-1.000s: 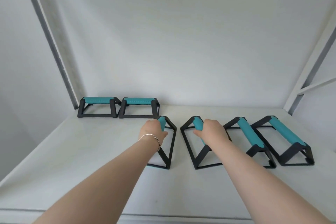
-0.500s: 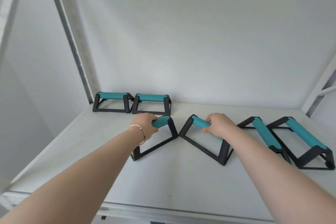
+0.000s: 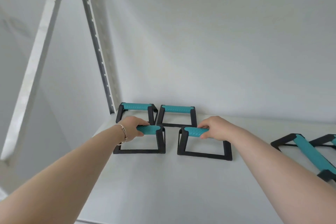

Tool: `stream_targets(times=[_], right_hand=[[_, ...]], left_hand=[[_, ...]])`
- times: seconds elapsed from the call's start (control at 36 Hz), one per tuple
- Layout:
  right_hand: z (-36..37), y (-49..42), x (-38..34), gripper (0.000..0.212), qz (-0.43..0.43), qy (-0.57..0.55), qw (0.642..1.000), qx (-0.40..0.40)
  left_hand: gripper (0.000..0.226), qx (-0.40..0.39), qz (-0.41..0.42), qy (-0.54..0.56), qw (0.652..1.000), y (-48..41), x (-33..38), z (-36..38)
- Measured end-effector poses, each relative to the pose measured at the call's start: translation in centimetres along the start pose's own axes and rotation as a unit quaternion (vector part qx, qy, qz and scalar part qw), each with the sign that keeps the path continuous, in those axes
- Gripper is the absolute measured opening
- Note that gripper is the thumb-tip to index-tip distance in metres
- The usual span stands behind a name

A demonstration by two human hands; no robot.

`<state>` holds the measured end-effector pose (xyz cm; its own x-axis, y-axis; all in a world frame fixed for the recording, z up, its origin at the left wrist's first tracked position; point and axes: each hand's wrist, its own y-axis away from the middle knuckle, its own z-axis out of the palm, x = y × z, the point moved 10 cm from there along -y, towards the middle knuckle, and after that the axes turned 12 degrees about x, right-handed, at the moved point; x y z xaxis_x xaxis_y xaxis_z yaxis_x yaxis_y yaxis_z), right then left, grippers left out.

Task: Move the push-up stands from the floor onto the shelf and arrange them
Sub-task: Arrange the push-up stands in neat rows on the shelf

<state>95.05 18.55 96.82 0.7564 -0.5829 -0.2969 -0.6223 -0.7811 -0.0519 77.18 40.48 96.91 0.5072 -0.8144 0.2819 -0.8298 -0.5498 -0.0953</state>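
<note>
Several black push-up stands with teal grips stand on the white shelf (image 3: 163, 187). My left hand (image 3: 133, 128) grips the teal bar of one stand (image 3: 156, 142). Just to the right, my right hand (image 3: 215, 129) grips the bar of a second stand (image 3: 203, 153). Both held stands sit side by side, bars running left to right. Behind them, against the back wall, a left rear stand (image 3: 135, 107) and a right rear stand (image 3: 177, 109) form a row. Two more stands (image 3: 307, 151) lie at the right edge, turned diagonally and partly cut off.
A slotted metal upright (image 3: 96, 45) rises at the shelf's back left corner, with a white post (image 3: 34, 60) further left. The white back wall (image 3: 218, 42) closes the shelf. The shelf's front edge (image 3: 91, 221) shows at the bottom.
Both hands have turned their stands from angled to parallel with the back row and slid them left and back, directly in front of the two rear stands. The view has shifted left.
</note>
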Motion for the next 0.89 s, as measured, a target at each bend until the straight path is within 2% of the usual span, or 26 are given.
stream_targets(times=[0.47, 0.89], right_hand=[[4.3, -5.3, -5.6, 0.041, -0.014, -0.023, 1.0, -0.007], [4.8, -6.6, -6.8, 0.037, 0.003, -0.031, 0.999, 0.003]], left_hand=[[0.046, -0.022, 0.013, 0.018, 0.999, -3.6, -8.7, -0.4], [0.044, -0.011, 0.045, 0.062, 0.997, -4.7, -8.9, 0.1]])
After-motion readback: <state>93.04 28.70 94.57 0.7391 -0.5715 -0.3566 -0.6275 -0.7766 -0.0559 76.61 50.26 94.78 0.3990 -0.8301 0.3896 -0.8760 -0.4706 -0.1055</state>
